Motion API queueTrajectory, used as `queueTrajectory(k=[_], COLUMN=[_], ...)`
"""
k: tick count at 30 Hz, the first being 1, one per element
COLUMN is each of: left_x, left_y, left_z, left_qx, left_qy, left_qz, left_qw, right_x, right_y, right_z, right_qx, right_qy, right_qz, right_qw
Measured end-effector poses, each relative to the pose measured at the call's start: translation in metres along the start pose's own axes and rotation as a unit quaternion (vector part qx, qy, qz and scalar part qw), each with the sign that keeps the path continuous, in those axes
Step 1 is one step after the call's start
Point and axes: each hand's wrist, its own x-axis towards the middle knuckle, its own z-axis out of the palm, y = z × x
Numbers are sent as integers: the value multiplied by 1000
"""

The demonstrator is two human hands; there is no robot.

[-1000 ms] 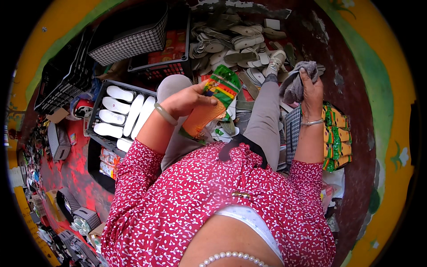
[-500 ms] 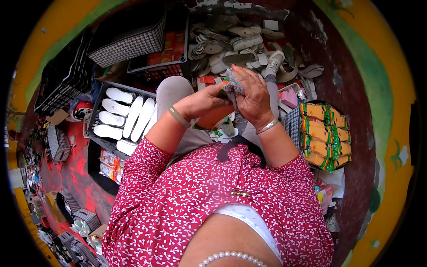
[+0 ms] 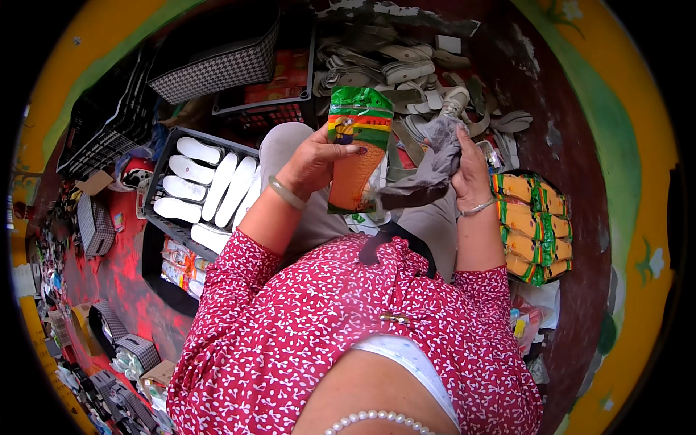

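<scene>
Where the left grip (image 3: 312,161) pinches, the packet (image 3: 361,167) extends rightward.

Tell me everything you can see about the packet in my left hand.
The packet is flat and glossy like plastic: green top, yellow and red bands, small figure, textured orange below. Its green end points forward. The left hand grips its left edge, thumb across the front. The grey cloth is by its lower right corner; contact is unclear.

Soft light, glossy sheen on the green-orange packet (image 3: 357,170), white insoles (image 3: 190,169) nearly washed out; black crates (image 3: 101,138) shadowed; painted wall (image 3: 636,170) bowed by fisheye, corners black
</scene>
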Motion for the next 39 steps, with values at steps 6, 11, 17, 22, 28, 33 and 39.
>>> queueTrajectory(k=[6, 11, 17, 22, 28, 33, 39], left_x=[1, 8, 14, 14, 11, 9, 9], left_y=[-5, -11, -34, -33, -44, -32, -37], left_z=[1, 18, 18, 25, 13, 23, 16], left_qx=[6, -37, -75, -82, -47, 25, 213], left_qy=[15, 31, 56, 70, -11, -31, -49], left_qz=[-2, -9, 27, 95, 97, 51, 55], left_qw=[1000, 999, 995, 990, 994, 998, 974], right_x=[-6, -24, -42, -21, -28, -36, -35], right_y=[-15, 0, 46, 61, 50, 35, 13], right_z=[26, 57, 89, 67, 71, 74, 70], right_qx=[0, -488, -695, -365, -223, -19, 49], right_qy=[-5, 21, -46, -28, -70, -110, -109], right_qz=[-103, -392, -398, -271, -120, -66, -51], right_qw=[995, 780, 596, 891, 965, 992, 992])
